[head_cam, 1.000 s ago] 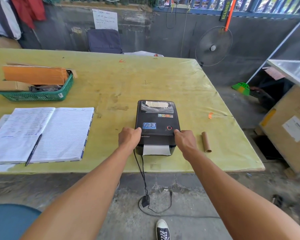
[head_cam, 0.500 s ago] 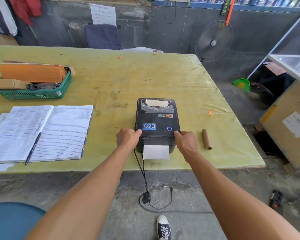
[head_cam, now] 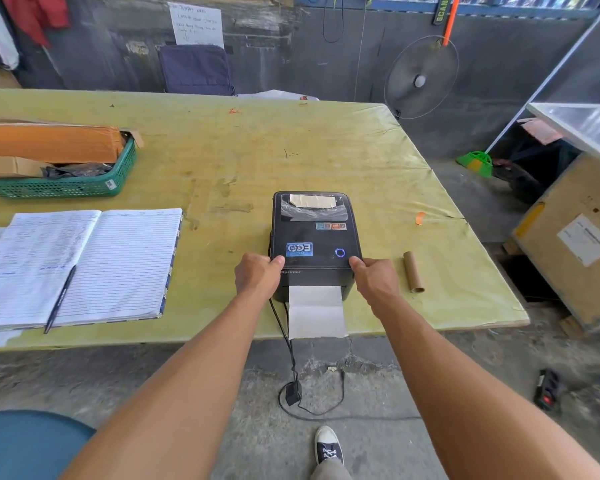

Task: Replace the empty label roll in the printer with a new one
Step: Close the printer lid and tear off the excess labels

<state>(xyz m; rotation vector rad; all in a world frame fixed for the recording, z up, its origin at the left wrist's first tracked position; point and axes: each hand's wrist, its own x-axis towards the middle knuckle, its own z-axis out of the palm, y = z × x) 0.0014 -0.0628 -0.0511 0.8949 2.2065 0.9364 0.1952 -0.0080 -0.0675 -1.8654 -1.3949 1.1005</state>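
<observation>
The black label printer (head_cam: pixel 314 233) stands near the front edge of the yellow-green table (head_cam: pixel 291 150), its lid down and a blue ring lit on top. White label paper (head_cam: pixel 316 311) hangs out of its front slot past the table edge. My left hand (head_cam: pixel 258 277) grips the printer's front left corner and my right hand (head_cam: pixel 374 278) grips its front right corner, thumbs on the lid. An empty brown cardboard core (head_cam: pixel 413 271) lies on the table just right of my right hand.
An open lined notebook (head_cam: pixel 94 261) with a pen (head_cam: pixel 59 299) lies at the left. A green basket (head_cam: pixel 70 187) holding cardboard sits behind it. The printer's cable and adapter (head_cam: pixel 293 393) hang to the floor. A cardboard box (head_cam: pixel 575 237) stands at the right.
The label paper has fed further out of the slot, now reaching past the table edge. The printer's light went from red to blue. Both hands stay on the front corners.
</observation>
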